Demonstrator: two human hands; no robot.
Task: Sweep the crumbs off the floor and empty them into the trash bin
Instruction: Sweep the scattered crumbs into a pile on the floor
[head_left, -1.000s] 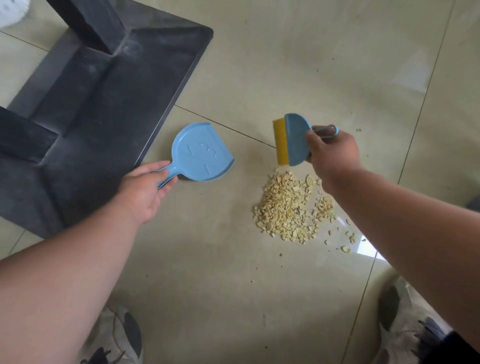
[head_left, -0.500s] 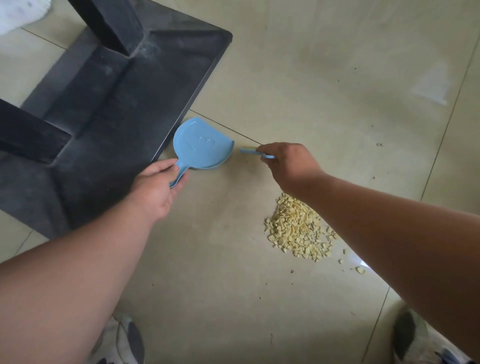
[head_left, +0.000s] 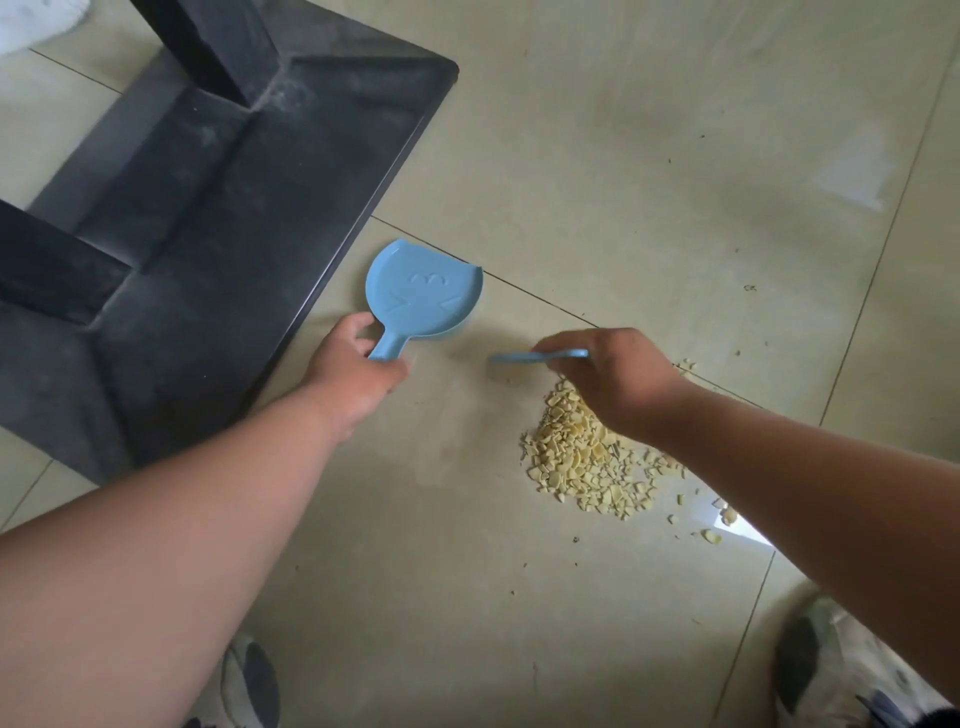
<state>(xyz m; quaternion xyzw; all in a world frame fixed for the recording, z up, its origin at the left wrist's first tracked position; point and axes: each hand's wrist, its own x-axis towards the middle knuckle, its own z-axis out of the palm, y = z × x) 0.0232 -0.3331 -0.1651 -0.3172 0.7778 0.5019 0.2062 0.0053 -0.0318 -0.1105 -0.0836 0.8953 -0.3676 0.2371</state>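
- Head view, the change: a second ago the right hand held the brush lifted at the far edge of the crumbs, yellow bristles showing. Now the hand has dropped low and swung left, and the brush shows only as a thin blue edge poking out to the left, bristles hidden.
- The dustpan has barely shifted; it lies flat on the floor, beside the black stand.
- Meaning, as I judge it: the brush is being set for a stroke, but no crumbs are in the pan, so the sweep proper has not begun. No bin is in view.
- Left hand: fingers curled shut around the dustpan's handle, at the pan's near end.
- Right hand: fingers closed on the brush; the grip itself is hidden under the hand.
- Crumbs: one heap on the floor, right of the pan and well apart from it, partly under the right wrist, just near of the right fingers; a few strays lie to the right.
- The pan's open edge faces right, toward the heap.
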